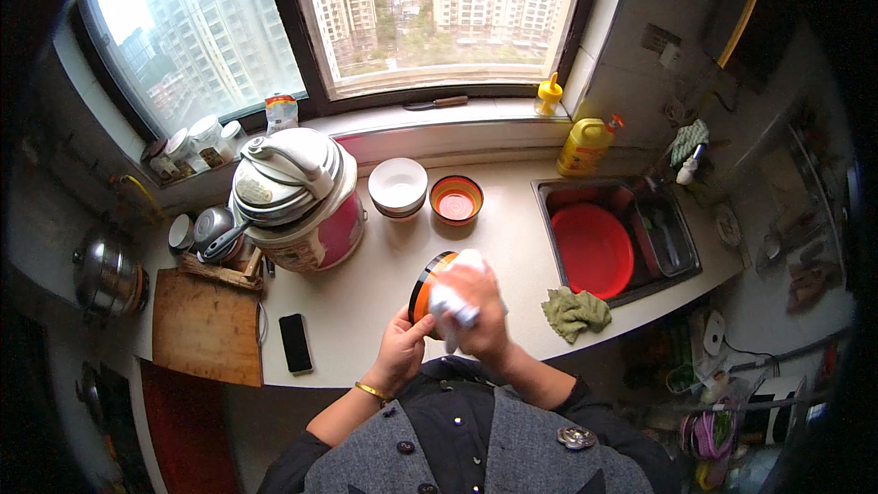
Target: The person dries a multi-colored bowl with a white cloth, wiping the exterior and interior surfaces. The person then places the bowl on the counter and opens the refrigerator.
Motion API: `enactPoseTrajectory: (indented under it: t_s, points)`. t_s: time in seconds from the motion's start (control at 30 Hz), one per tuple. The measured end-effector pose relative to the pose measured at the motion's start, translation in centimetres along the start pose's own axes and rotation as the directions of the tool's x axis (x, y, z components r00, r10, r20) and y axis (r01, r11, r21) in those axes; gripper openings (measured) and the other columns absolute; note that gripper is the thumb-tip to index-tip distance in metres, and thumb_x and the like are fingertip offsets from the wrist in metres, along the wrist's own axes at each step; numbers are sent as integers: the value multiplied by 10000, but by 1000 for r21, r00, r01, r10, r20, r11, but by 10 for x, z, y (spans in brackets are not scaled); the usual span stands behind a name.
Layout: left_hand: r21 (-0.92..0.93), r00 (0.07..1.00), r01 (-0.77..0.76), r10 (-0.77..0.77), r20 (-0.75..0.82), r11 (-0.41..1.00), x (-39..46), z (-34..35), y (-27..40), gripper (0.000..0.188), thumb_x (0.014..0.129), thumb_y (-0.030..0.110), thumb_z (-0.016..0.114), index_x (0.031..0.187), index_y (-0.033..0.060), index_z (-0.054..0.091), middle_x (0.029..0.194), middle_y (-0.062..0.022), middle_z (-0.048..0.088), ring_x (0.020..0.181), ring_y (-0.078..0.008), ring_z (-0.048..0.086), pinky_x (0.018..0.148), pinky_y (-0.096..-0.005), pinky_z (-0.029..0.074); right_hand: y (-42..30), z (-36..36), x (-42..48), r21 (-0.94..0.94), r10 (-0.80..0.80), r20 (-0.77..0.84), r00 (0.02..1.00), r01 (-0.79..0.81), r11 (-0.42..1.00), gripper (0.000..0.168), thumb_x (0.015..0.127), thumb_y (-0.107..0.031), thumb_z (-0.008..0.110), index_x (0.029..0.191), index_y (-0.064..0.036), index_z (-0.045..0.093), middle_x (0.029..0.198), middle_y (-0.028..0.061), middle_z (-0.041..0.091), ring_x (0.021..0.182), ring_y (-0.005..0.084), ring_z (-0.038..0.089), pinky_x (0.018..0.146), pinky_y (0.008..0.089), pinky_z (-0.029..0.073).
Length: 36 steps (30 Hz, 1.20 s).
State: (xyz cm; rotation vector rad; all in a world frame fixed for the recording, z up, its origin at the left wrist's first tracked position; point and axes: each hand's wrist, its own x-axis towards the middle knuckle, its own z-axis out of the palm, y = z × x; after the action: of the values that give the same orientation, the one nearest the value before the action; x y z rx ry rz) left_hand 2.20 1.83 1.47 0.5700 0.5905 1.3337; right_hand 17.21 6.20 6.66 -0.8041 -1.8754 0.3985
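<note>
My left hand point(403, 343) grips the near edge of an orange bowl with dark stripes point(422, 288), which is tilted up on its side above the counter. Bunched in my right hand point(483, 319) is a white cloth point(449, 302), pressed against the bowl; hand and cloth are blurred. Much of the bowl is hidden behind them. Farther back on the counter sits a striped orange bowl point(456, 204). Left of it stands a stack of bowls with a white one point(398, 182) on top.
A large electric pressure cooker point(309, 233) stands at left, near a wooden cutting board point(206, 329) and a phone point(295, 344). At right, a sink point(549, 219) holds a red basin point(591, 250). A green rag point(575, 314) lies by its front corner; a yellow bottle point(583, 147) stands behind.
</note>
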Motion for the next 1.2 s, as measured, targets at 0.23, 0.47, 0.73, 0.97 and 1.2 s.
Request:
enactPoseTrajectory:
  t_s: [0.23,0.47,0.73,0.97,1.2]
  points:
    - [-20,1000,-28,28,3,999,-3,-6,-5,316,888,74,541,1190,14,473,1172,-94,553,1082,-192,528,960,-338,393,-11,8,14,-164,23,171,985,6,986,346,830,-299,565,1125,-124,606,1195,56,569,1209,247,441,1060,478,155]
    - [-44,999,-19,16,-50,999,-4,9,4,275,874,62,568,1138,8,512,1126,-98,589,1051,-179,546,951,-331,389,56,12,10,527,497,199,845,-520,672,396,942,-318,441,1136,5,560,1106,144,598,1031,259,565,934,379,407]
    - [1,998,-49,49,-49,999,-7,7,5,284,858,38,580,1133,4,518,1113,-98,594,1053,-181,545,957,-333,384,82,23,-19,749,745,473,471,-661,-58,479,967,-387,339,1185,6,501,1043,136,611,932,224,607,852,335,477]
    - [151,999,-28,22,40,988,-6,11,8,286,838,22,605,1112,-9,528,1061,-92,606,977,-163,574,893,-312,442,92,19,-35,785,686,564,459,-556,-273,495,964,-420,305,1191,-24,499,1147,157,570,1018,261,569,922,382,434]
    - [335,1000,11,-9,-7,942,-7,10,5,231,844,30,604,1064,-3,542,1011,-64,610,923,-132,581,832,-289,474,19,-5,3,203,138,67,988,-149,968,377,869,-267,543,1187,-65,534,1206,114,539,1182,254,467,1052,458,249]
